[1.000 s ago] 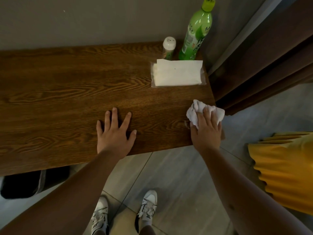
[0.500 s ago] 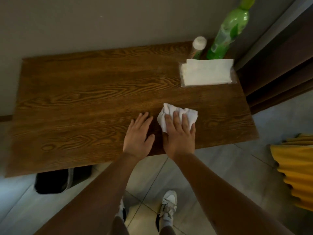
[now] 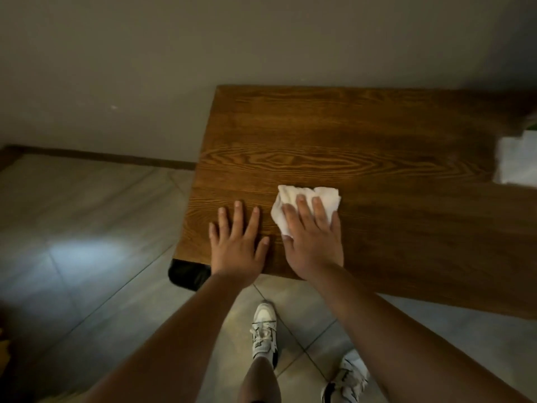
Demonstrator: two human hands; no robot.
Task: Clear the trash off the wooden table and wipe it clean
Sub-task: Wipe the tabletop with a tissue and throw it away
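Observation:
The wooden table (image 3: 363,135) stands against a grey wall and fills the upper right of the view. My right hand (image 3: 312,239) lies flat with straight fingers on a crumpled white tissue (image 3: 325,197) and presses it onto the tabletop near the front left part. Beside it, my left hand (image 3: 238,242) rests palm down with spread fingers near the table's front left corner. Only the top and left of the tissue show past my fingers.
A white tissue pack (image 3: 520,161) lies at the right edge of the view, blurred, with a bit of green (image 3: 531,123) above it. A black bin (image 3: 187,276) sits under the table's front left corner. My white shoes (image 3: 264,330) stand on the grey tiled floor.
My right hand has slid the tissue leftward along the table, from the right front edge to near the left end. The left hand moved left too, and the view turned left so the bottles left the view.

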